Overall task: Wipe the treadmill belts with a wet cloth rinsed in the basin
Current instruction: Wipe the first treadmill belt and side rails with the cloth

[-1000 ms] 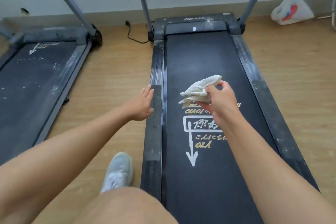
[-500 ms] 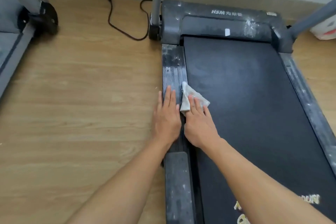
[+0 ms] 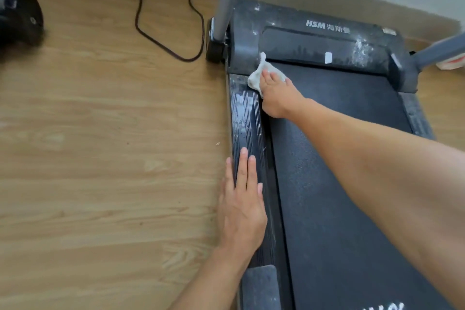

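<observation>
At the belt's front left corner, right hand presses the cloth down with flat fingers, against the cover; left hand lies flat, fingers straight, on the left rail.

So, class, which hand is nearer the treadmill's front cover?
Right. The right hand presses the cloth right beside the front cover; the left hand lies flat on the side rail, well back.

cloth partly beneath right hand

The right hand has slid the cloth forward to the motor cover.
</observation>
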Demonstrator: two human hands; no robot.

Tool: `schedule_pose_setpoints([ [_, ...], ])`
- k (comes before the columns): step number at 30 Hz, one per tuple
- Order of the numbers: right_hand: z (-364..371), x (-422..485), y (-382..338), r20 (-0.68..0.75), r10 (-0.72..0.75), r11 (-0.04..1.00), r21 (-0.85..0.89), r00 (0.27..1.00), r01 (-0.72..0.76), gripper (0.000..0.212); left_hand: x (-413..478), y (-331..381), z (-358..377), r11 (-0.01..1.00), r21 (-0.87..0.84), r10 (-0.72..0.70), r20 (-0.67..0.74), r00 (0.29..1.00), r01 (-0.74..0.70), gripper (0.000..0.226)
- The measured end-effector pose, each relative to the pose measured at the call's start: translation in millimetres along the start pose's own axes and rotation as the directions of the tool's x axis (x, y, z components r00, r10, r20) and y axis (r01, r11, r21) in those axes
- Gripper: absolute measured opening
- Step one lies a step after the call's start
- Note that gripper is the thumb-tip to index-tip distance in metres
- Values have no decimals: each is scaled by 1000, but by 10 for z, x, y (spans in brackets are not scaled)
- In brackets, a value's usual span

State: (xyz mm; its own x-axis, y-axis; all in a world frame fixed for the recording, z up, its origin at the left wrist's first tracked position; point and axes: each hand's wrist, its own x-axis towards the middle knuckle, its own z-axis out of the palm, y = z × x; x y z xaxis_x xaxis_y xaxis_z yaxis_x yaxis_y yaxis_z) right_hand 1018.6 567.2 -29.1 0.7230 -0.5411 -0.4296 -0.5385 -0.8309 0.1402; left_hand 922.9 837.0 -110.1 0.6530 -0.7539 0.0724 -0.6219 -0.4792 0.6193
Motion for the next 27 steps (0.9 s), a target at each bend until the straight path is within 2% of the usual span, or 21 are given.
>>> schedule_pose_setpoints([
  [3, -26, -43, -50, 4, -27, 999, 30, 1000, 27, 82, 5, -3, 6, 1000, 10, -7, 9, 1000, 7, 58],
  [6, 199, -579, -98, 39, -52, 996, 72, 998, 49, 82, 16, -12, 16, 1000, 19, -3, 16, 1000, 3, 57],
  [10, 1145, -2371, -170, 102, -256, 966, 53, 961, 251, 94, 24, -30, -8, 999, -29, 23, 11, 1000, -22, 56],
  [12, 1539, -3273, -309, 109, -231, 973, -1, 967, 232, 92, 17, -8, -33, 998, -59, 6, -8, 1000, -6, 55],
  [14, 1749, -3692, -459, 75, -203, 979, 50, 976, 200, 86, 7, 12, -50, 998, -67, -1, -27, 1000, -1, 54],
  [15, 1757, -3694, -493, 98, -189, 980, 82, 977, 181, 83, 0, 21, -58, 997, -74, -1, -32, 1000, -1, 53],
  [18, 1442, -3139, -441, 1, -221, 972, 87, 975, 220, 85, 9, -2, -42, 996, -91, 16, -18, 1000, -17, 55],
  [20, 1053, -2448, -304, 105, -227, 965, 160, 968, 209, 82, 27, -31, -5, 995, -92, 39, -19, 999, -41, 56],
  [21, 874, -2049, -250, 116, -184, 973, 165, 976, 164, 85, 36, -32, 9, 994, -101, 41, -30, 999, -44, 55],
  [24, 511, -1071, -232, -11, -35, 994, 100, 999, 36, 84, 39, -28, -12, 991, -115, 58, -64, 996, -66, 53],
  [27, 364, -808, -202, 41, -3, 994, 106, 999, -2, 80, 46, -25, -41, 986, -95, 125, -99, 987, -134, 50],
])
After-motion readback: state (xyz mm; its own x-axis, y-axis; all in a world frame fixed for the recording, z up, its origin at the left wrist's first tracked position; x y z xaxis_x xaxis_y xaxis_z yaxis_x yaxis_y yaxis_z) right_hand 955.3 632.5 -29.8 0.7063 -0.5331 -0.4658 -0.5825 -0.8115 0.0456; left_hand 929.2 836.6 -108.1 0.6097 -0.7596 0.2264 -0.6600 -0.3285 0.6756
